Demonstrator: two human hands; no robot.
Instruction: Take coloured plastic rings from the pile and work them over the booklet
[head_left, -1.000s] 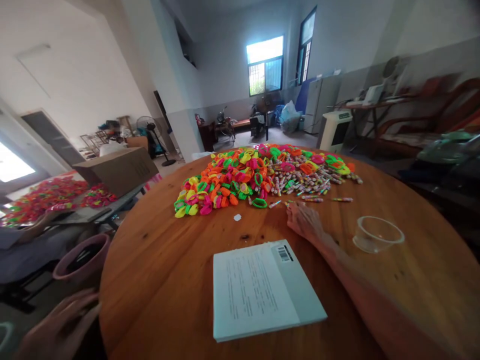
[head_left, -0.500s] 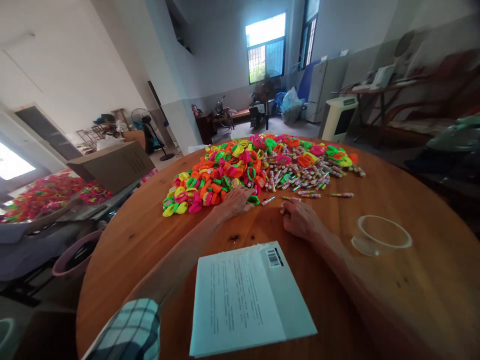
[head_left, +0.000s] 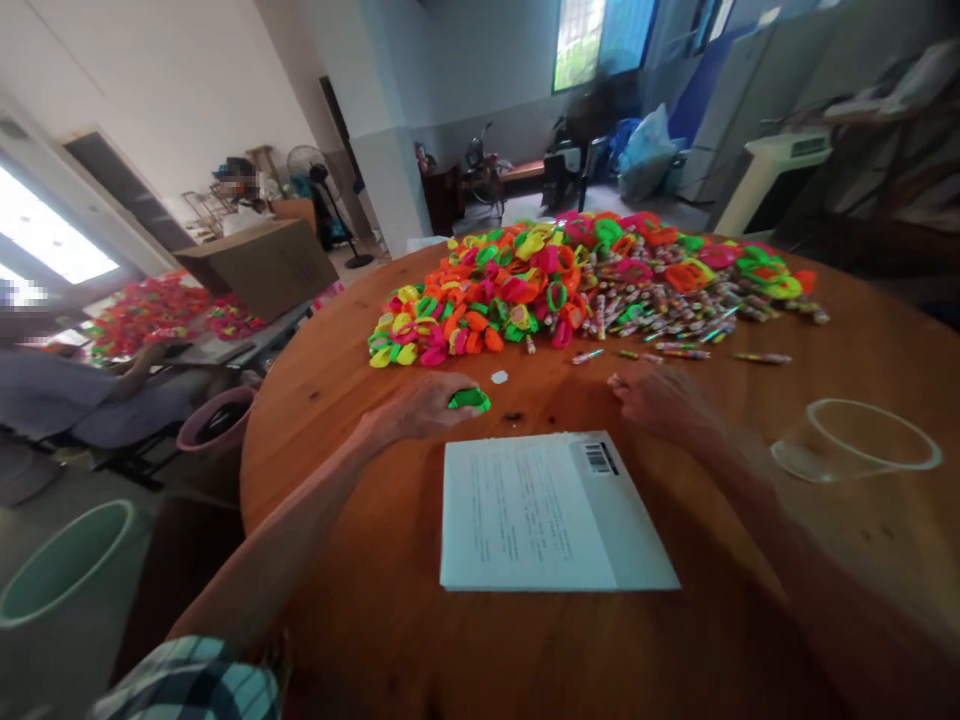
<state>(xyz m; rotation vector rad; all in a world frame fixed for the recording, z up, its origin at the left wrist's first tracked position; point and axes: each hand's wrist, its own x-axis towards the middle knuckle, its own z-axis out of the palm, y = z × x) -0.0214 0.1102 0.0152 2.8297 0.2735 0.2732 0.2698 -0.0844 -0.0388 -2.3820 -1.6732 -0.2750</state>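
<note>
My left hand is closed round a green ring-shaped plastic band, held above the near part of the round table. Right of it, my right hand is pinched, with a small pale pinkish bit at its fingertips that I cannot make out. Beyond both hands lies a heap of neon plastic bands in orange, green, yellow and pink. Thin printed sticks are piled on the heap's right side, and a few lie loose in front. A small white piece rests beside my left hand.
A white printed booklet lies before me on the wooden table. A clear plastic tub stands at right. On the left are a pink basin, a green bin, a cardboard box and a seated person.
My left hand has drawn back from the heap toward me and left, bringing a green band with it. The right hand remains pinched near the loose sticks. The view has turned left and down.
</note>
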